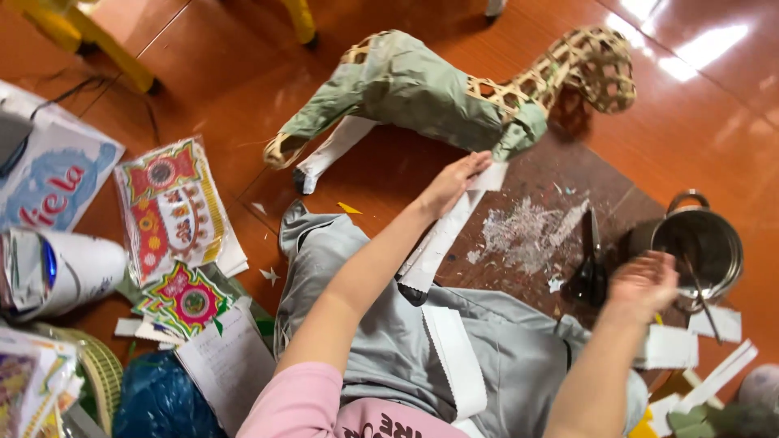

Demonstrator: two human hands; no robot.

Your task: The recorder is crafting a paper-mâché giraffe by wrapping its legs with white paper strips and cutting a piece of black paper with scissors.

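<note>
Left hand (453, 182) flat, fingers spread, pressing white paper strip (442, 235) running lengthwise toward woven horse frame (454, 89); right hand (643, 282) loosely curled, empty, beside steel pot (699, 243).

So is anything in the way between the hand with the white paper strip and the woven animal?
Nothing visible. The left hand presses the white paper strip flat on the dark board, right beside the animal frame. Only bare board lies between them. The right hand is off by the metal pot.
</note>
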